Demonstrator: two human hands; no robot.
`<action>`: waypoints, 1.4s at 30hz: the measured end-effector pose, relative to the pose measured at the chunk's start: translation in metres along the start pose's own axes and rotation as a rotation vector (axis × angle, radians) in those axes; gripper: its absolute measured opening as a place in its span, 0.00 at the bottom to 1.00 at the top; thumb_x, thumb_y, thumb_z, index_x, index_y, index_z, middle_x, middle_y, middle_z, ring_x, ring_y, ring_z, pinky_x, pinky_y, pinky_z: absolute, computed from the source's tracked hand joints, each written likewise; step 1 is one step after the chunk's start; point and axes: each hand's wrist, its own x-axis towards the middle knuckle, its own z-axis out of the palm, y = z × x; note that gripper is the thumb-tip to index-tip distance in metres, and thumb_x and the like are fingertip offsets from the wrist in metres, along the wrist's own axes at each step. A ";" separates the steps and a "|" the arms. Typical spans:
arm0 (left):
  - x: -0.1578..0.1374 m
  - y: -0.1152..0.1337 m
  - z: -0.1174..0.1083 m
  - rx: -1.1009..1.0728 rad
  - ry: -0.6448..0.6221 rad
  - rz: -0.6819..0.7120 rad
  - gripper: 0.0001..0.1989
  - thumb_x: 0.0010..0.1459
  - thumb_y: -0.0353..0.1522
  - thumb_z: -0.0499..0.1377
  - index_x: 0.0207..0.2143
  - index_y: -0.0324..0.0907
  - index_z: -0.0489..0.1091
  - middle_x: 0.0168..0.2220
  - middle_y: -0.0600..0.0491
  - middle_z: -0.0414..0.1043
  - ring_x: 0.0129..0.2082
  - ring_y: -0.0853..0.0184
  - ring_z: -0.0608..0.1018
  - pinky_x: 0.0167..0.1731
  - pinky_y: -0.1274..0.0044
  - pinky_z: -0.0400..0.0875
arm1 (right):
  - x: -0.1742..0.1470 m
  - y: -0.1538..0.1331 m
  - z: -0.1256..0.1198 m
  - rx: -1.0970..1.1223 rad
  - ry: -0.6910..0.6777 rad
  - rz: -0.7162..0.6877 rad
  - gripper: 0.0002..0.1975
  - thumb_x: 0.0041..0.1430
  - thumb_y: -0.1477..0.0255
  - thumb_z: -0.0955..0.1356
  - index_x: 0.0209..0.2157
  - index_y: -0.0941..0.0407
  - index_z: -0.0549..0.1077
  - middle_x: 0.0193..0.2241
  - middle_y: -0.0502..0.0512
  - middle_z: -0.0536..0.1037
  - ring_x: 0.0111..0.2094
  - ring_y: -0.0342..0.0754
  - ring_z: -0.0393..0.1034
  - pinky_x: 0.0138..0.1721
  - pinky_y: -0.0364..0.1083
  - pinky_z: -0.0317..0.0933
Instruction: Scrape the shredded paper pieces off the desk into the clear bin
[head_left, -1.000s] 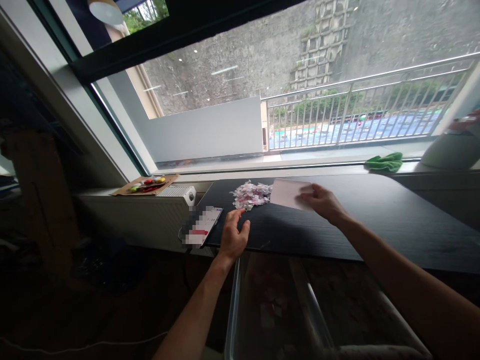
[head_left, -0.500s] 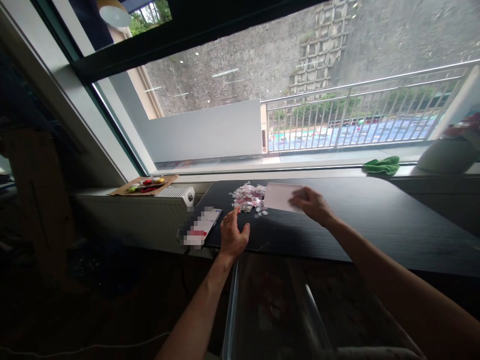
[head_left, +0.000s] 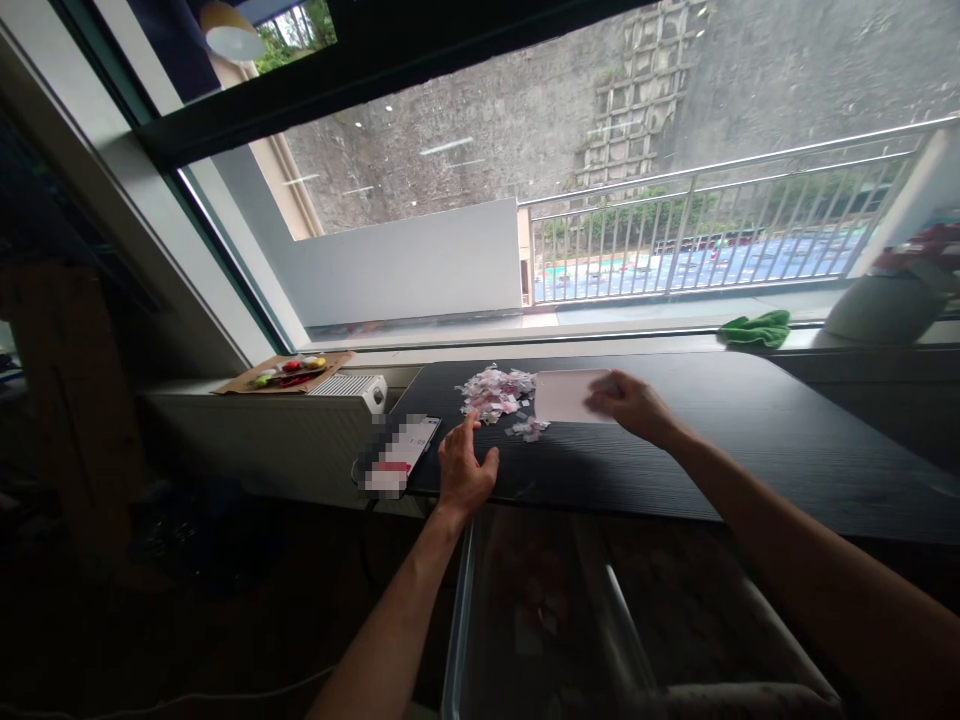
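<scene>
Here, end-gripping pale card (head_left: 564,396) in right hand (head_left: 628,403), presenting edge to paper scraps (head_left: 491,392); holding left hand (head_left: 466,472) spread, perhaps touching.

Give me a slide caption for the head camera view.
Right hand holds a pale card beside scraps heaped on a dark table; left hand open nearby.

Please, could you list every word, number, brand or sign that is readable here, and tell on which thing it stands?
"1:0" and one blurred digit: on the phone screen; its other text is pixelated or too small.
Paper scraps: any print is too small.
Pale card in the right hand: none readable.
</scene>
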 end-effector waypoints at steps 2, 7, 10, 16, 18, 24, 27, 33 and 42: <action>0.000 0.001 0.000 0.006 -0.003 0.001 0.29 0.51 0.29 0.56 0.58 0.42 0.59 0.49 0.45 0.71 0.53 0.57 0.70 0.58 0.59 0.57 | -0.002 -0.003 -0.002 0.019 -0.003 -0.003 0.04 0.55 0.78 0.68 0.35 0.57 0.71 0.32 0.56 0.81 0.33 0.47 0.77 0.36 0.47 0.71; 0.000 0.001 -0.001 0.009 -0.002 -0.006 0.29 0.52 0.29 0.56 0.58 0.41 0.59 0.49 0.45 0.71 0.53 0.57 0.70 0.58 0.60 0.57 | -0.004 -0.005 -0.002 -0.054 -0.051 0.006 0.05 0.53 0.78 0.68 0.35 0.58 0.71 0.30 0.57 0.80 0.29 0.47 0.75 0.29 0.46 0.70; 0.000 0.001 -0.001 0.021 -0.010 -0.001 0.29 0.52 0.30 0.56 0.58 0.40 0.58 0.49 0.44 0.71 0.53 0.57 0.70 0.58 0.59 0.56 | -0.008 -0.006 -0.004 -0.079 -0.020 0.020 0.06 0.52 0.78 0.68 0.34 0.58 0.72 0.30 0.57 0.80 0.29 0.47 0.74 0.29 0.45 0.68; 0.000 -0.003 0.002 0.024 0.008 0.006 0.30 0.51 0.29 0.56 0.58 0.42 0.59 0.48 0.46 0.72 0.52 0.57 0.71 0.57 0.59 0.57 | -0.017 -0.009 -0.003 -0.054 -0.092 0.032 0.04 0.50 0.78 0.69 0.31 0.58 0.71 0.28 0.55 0.78 0.26 0.45 0.72 0.27 0.43 0.67; 0.000 -0.004 0.003 0.031 0.016 0.015 0.30 0.51 0.29 0.57 0.58 0.42 0.59 0.47 0.47 0.72 0.52 0.57 0.71 0.57 0.59 0.58 | -0.021 -0.010 -0.008 -0.109 -0.075 0.029 0.04 0.48 0.78 0.69 0.29 0.58 0.71 0.24 0.52 0.76 0.24 0.43 0.69 0.24 0.42 0.64; 0.001 -0.004 0.003 0.041 0.021 0.032 0.29 0.50 0.30 0.56 0.57 0.42 0.60 0.47 0.47 0.72 0.52 0.57 0.71 0.58 0.58 0.57 | -0.030 -0.013 -0.024 -0.099 -0.002 0.074 0.06 0.46 0.75 0.70 0.29 0.58 0.72 0.22 0.50 0.74 0.22 0.42 0.66 0.21 0.40 0.60; 0.000 -0.004 0.002 0.040 0.020 0.032 0.29 0.50 0.30 0.56 0.57 0.42 0.60 0.47 0.47 0.72 0.52 0.57 0.71 0.57 0.58 0.57 | -0.031 -0.009 -0.023 -0.072 -0.033 0.119 0.05 0.45 0.76 0.69 0.28 0.58 0.72 0.21 0.49 0.73 0.21 0.41 0.65 0.21 0.40 0.60; 0.001 -0.003 0.001 0.052 0.019 0.036 0.30 0.50 0.29 0.57 0.57 0.44 0.60 0.46 0.48 0.73 0.51 0.57 0.72 0.57 0.59 0.58 | -0.032 -0.004 -0.019 0.004 -0.035 0.166 0.05 0.45 0.77 0.69 0.28 0.58 0.72 0.22 0.49 0.73 0.21 0.42 0.65 0.21 0.41 0.60; 0.000 -0.003 0.001 0.043 0.024 0.044 0.28 0.50 0.29 0.57 0.56 0.41 0.61 0.46 0.47 0.73 0.51 0.57 0.72 0.57 0.59 0.58 | -0.037 -0.004 -0.015 0.032 -0.052 0.177 0.05 0.43 0.77 0.69 0.27 0.58 0.72 0.22 0.50 0.74 0.21 0.42 0.66 0.21 0.40 0.59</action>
